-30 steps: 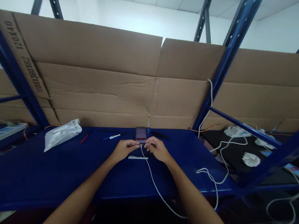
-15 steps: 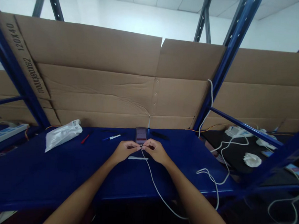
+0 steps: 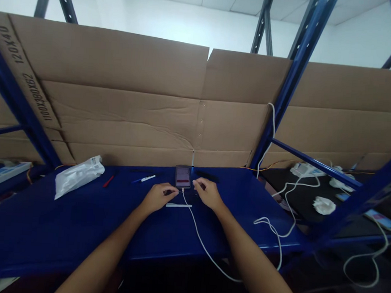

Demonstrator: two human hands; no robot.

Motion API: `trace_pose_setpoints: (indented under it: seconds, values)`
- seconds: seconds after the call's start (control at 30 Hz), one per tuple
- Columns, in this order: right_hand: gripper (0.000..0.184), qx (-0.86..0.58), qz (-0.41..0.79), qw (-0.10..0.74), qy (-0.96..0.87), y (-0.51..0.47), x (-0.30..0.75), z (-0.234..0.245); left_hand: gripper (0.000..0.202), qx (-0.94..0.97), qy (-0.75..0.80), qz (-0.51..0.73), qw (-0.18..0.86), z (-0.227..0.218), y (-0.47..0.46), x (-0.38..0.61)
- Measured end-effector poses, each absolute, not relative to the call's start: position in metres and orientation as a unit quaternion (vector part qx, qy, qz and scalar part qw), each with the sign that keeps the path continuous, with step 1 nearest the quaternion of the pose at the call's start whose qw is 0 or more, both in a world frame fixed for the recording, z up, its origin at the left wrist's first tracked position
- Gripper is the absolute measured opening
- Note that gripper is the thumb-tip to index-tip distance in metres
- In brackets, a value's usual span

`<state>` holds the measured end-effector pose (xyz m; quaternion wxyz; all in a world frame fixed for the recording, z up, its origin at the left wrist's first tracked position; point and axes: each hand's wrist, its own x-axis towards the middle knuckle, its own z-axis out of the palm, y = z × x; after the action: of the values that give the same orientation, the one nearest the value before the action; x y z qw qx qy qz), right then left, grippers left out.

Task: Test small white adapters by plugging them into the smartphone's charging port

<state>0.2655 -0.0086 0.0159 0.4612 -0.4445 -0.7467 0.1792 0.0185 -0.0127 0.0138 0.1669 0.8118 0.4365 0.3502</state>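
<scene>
The left grip (image 3: 157,197) and right grip (image 3: 208,195) rest half-open, holding nothing, just either side of a smartphone (image 3: 182,177) lying on the blue table (image 3: 57,226), a white cable (image 3: 197,237) running from its lower end.

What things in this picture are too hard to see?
Head view, phone: its screen is too small to read.
Head view, bag: its label is too small and crumpled.
Head view, far phone: its screen is blurred.
Head view, cable: its lower part goes behind the right arm.
</scene>
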Motion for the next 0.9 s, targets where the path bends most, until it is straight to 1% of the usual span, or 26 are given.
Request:
trace_pose_setpoints:
  seconds: [0.03, 0.1, 0.2, 0.27, 0.43, 0.63, 0.8, 0.9]
  values:
    - [0.035, -0.469, 0.149, 0.448, -0.746, -0.006, 0.271, 0.016, 0.026, 0.826, 0.437, 0.326, 0.145, 0.014, -0.011, 0.014]
    - [0.03, -0.514, 0.109, 0.381, -0.761, -0.003, 0.282, 0.015, 0.025, 0.835, 0.454, 0.289, 0.115, 0.014, -0.009, 0.006]
    - [0.014, -0.532, 0.069, 0.286, -0.794, -0.003, 0.288, 0.012, 0.024, 0.829, 0.485, 0.262, 0.095, 0.013, -0.006, -0.004]
    - [0.009, -0.538, 0.056, 0.258, -0.8, -0.006, 0.288, 0.01, 0.024, 0.828, 0.492, 0.254, 0.09, 0.012, -0.005, -0.007]
    - [0.011, -0.536, 0.056, 0.248, -0.805, -0.007, 0.285, 0.006, 0.024, 0.825, 0.493, 0.266, 0.077, 0.01, -0.005, -0.004]
    - [0.006, -0.486, 0.072, 0.266, -0.829, 0.002, 0.282, -0.006, 0.03, 0.837, 0.454, 0.298, 0.069, 0.007, -0.003, 0.012]
    - [0.005, -0.475, 0.072, 0.28, -0.831, 0.004, 0.28, -0.008, 0.024, 0.86, 0.423, 0.277, 0.074, 0.005, -0.002, 0.022]
    - [0.006, -0.466, 0.074, 0.283, -0.835, 0.005, 0.281, -0.008, 0.024, 0.859, 0.419, 0.286, 0.067, 0.006, -0.002, 0.021]
